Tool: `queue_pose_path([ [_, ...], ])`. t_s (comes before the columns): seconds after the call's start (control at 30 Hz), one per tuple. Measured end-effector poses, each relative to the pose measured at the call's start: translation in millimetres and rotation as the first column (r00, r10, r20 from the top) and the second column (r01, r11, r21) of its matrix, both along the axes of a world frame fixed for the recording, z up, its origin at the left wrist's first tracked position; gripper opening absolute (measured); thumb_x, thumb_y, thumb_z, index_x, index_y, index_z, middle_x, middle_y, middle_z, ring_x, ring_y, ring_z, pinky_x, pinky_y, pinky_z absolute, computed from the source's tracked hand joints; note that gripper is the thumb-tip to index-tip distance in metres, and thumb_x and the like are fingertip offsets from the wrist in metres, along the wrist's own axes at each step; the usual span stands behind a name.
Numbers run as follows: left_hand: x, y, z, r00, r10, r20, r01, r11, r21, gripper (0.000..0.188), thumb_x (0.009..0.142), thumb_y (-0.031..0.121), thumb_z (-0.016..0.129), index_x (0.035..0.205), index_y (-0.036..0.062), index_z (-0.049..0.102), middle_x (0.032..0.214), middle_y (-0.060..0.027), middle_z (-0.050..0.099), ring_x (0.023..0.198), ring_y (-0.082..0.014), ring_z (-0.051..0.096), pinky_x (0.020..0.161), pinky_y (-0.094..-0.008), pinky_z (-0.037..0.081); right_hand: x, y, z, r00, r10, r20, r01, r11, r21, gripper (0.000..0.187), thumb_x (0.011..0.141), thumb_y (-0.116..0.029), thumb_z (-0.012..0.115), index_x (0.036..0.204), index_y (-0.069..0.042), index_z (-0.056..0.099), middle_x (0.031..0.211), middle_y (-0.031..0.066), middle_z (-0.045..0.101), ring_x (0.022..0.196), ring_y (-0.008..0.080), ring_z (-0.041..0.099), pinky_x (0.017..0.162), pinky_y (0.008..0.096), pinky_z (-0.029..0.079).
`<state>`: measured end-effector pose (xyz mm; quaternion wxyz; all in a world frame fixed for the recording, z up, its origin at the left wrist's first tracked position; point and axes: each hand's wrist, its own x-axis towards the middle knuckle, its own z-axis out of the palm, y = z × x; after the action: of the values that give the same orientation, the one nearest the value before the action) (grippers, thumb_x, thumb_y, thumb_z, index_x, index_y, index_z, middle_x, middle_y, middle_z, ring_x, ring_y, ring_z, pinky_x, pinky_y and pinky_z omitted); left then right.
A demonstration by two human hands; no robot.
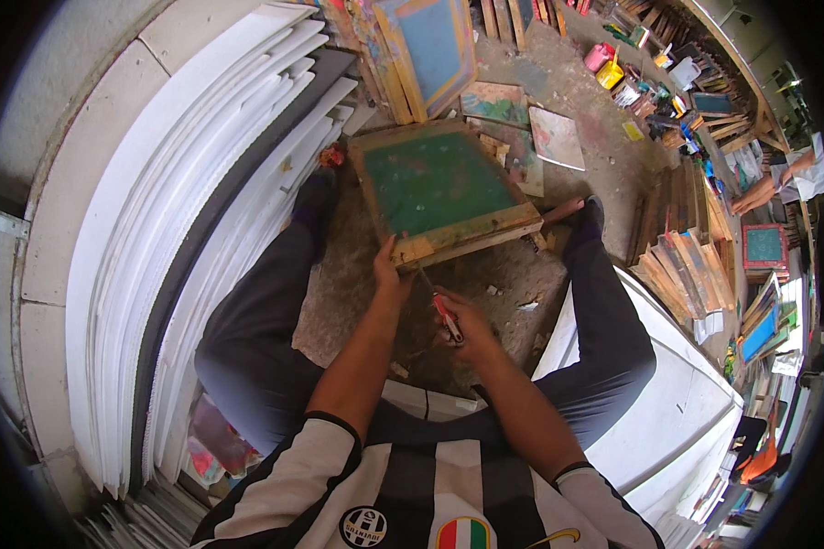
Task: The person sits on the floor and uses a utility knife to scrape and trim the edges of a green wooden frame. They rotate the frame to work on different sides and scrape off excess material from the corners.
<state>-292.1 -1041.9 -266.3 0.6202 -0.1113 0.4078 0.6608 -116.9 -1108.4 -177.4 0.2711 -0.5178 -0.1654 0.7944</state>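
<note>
A wooden screen-printing frame (494,229) with green mesh (435,183) lies tilted between my legs. Its wood is stained and worn. My left hand (389,267) grips the frame's near left corner, thumb up along the edge and the other fingers partly hidden behind it. In my right hand (471,328) is a screwdriver with a red handle (447,316), fingers wrapped round it. Its thin metal shaft points up toward the near edge of the frame, close to my left hand. Whether the tip touches the wood is too small to tell.
White sheets (183,183) stand stacked on edge along the left. More screen frames (426,55) lean beyond the green one, near flat stained boards (557,137). Wooden frames (691,270) and paint containers (609,73) crowd the right. Another person's arm (769,188) shows at far right.
</note>
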Motion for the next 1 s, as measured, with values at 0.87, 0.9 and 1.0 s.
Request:
queue_pose_path([
  [0.87,16,13,44,0.999,-0.023,-0.041,0.025,0.999,0.031,0.021,0.090,0.014,0.058,0.110,0.0084,0.054,0.131,-0.0082,0.056,0.118,-0.0269,0.054,0.103,-0.0477,0.042,18,24,33,0.677,-0.007,0.736,-0.591,0.591,0.550,0.039,0.095,-0.021,0.062,0.132,-0.009,0.067,0.088,0.0182,0.073,0.077,0.0336,0.071,0.070,0.0444,0.054],
  [0.9,17,14,44,0.998,-0.036,-0.044,0.037,0.999,0.018,0.021,0.090,0.014,0.058,0.110,0.0079,0.054,0.130,-0.0081,0.056,0.119,-0.0268,0.054,0.103,-0.0474,0.042,18,24,21,0.670,-0.118,0.733,-0.609,0.477,0.634,0.037,0.096,-0.021,0.063,0.130,-0.009,0.069,0.084,0.0176,0.072,0.069,0.0294,0.070,0.062,0.0426,0.054],
  [1.0,17,14,40,0.999,-0.018,-0.034,0.020,0.998,0.052,0.022,0.090,0.014,0.057,0.111,0.0075,0.055,0.130,-0.0076,0.056,0.119,-0.0269,0.054,0.104,-0.0460,0.042,12,23,53,0.451,-0.045,0.891,-0.793,0.438,0.423,0.041,0.095,-0.018,0.060,0.135,-0.010,0.064,0.092,0.0205,0.072,0.082,0.0348,0.071,0.075,0.0458,0.055],
])
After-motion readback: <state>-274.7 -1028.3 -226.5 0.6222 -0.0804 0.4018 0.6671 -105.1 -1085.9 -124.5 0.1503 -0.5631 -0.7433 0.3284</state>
